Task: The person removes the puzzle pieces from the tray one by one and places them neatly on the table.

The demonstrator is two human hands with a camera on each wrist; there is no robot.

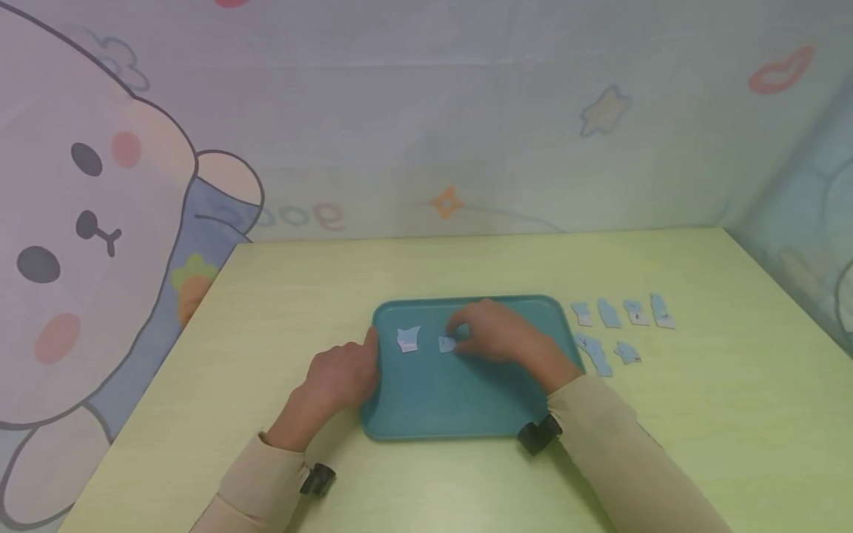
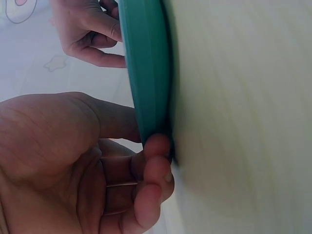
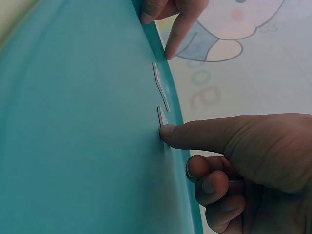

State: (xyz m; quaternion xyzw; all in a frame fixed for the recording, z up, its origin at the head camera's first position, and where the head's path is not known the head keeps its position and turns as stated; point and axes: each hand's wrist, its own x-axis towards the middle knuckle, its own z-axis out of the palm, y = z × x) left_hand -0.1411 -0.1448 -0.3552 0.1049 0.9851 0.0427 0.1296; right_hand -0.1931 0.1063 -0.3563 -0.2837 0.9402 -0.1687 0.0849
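My left hand (image 1: 346, 374) grips the left rim of a teal tray (image 1: 460, 426). In the left wrist view the thumb lies at the upper rim and the fingers (image 2: 158, 168) curl beneath. My right hand (image 1: 496, 329) reaches over the tray, thumb and index finger at the edges of a small light-blue puzzle piece (image 1: 446, 344). In the right wrist view the thumb touches that piece (image 3: 162, 119) on the tray, while the index finger is mostly hidden and the other fingers curl. Left of it lies another blue-and-white puzzle piece (image 1: 408, 339), apart from the first.
Several more irregular puzzle pieces (image 1: 609, 314) lie on the pale yellow table (image 1: 720, 414) right of the tray, in two rows; some bear small dark marks. A printed cloth (image 1: 426, 111) with a cartoon bear hangs behind the table.
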